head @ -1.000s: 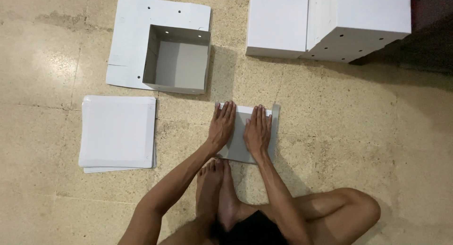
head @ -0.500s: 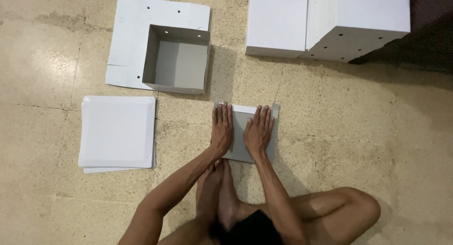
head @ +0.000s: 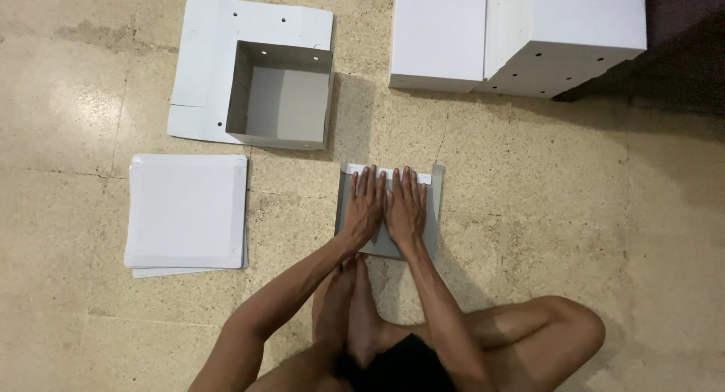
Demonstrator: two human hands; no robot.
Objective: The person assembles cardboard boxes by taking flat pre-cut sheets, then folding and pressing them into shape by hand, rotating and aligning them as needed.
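Pressing flat, the left hand (head: pixel 364 207) and right hand (head: pixel 406 208) lie side by side, palms down, on the grey card sheet (head: pixel 432 211) on the floor (head: pixel 566 211). Fingers are extended, slightly spread, gripping nothing. An open grey box (head: pixel 281 97) stands beyond; a stack of white sheets (head: pixel 187 213) lies left.

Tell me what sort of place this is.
Likely a home or small workshop floor used for folding boxes: speckled stone floor, a stack of flat sheets, finished white boxes, and both hands, left hand and right hand, pressing a sheet flat.
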